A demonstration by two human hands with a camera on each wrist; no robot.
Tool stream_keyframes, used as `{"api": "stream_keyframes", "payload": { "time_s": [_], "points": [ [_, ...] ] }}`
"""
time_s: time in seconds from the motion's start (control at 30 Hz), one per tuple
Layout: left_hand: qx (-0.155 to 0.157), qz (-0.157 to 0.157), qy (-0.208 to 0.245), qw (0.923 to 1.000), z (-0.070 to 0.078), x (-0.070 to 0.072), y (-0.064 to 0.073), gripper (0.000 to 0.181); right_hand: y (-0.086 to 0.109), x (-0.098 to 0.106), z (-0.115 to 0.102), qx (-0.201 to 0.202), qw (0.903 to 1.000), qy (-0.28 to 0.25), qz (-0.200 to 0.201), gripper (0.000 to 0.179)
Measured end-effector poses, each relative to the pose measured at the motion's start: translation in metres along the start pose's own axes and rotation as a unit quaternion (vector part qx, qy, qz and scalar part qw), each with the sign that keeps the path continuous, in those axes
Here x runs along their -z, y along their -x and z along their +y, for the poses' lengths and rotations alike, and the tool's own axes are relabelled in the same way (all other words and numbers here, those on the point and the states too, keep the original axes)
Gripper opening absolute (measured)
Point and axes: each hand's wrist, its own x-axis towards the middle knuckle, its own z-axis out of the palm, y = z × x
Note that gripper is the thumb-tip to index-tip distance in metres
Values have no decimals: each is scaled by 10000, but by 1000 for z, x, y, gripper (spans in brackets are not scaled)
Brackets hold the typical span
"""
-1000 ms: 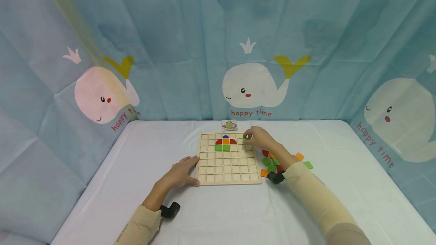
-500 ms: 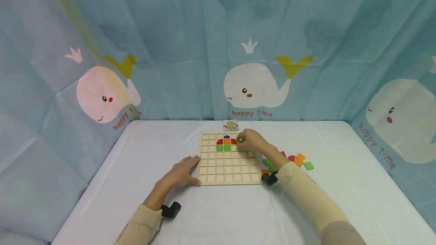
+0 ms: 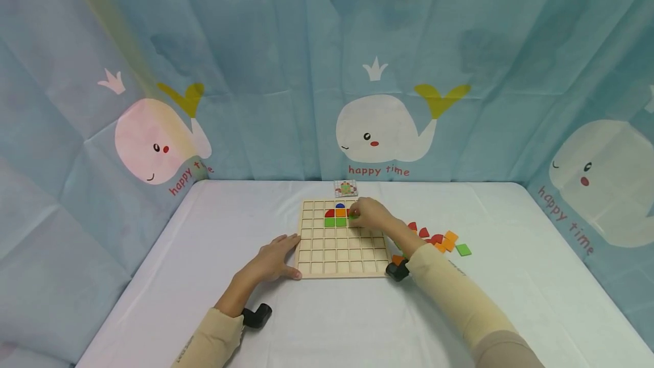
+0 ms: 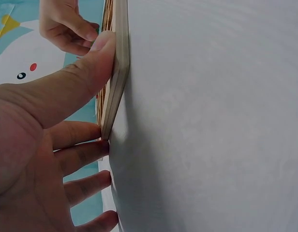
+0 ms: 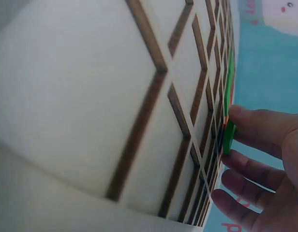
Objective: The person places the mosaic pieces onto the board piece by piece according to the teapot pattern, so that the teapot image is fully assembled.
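Note:
A wooden grid board (image 3: pixel 342 251) lies on the white table. My right hand (image 3: pixel 370 213) pinches a green square tile (image 5: pixel 229 137) between thumb and index finger, close over the board's upper rows. To its left, two green tiles (image 3: pixel 335 222) sit side by side in the grid. Above them are an orange square (image 3: pixel 340 213), a red rounded piece (image 3: pixel 330 213) and a blue half-round piece (image 3: pixel 340 206). Another red piece is partly hidden by the right hand. My left hand (image 3: pixel 271 260) rests at the board's left edge, fingers spread, thumb touching its near corner.
Loose red, orange and green pieces (image 3: pixel 450 237) lie right of the board, partly hidden under the right forearm. A small patterned card (image 3: pixel 346 188) lies behind the board. A blue whale-print curtain (image 3: pixel 276 129) hangs around the table's back and sides.
My right hand has moved left over the board with the green tile, from its right side to beside the placed green tiles. The left hand stays at the edge.

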Motion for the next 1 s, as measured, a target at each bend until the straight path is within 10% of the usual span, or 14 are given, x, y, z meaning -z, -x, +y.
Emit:
{"api": "stream_keyframes", "payload": {
  "time_s": [1.0],
  "points": [
    [-51, 7, 64, 10000, 1, 3, 0, 94, 24, 31, 10, 345, 9991, -162, 199, 25]
  ]
}}
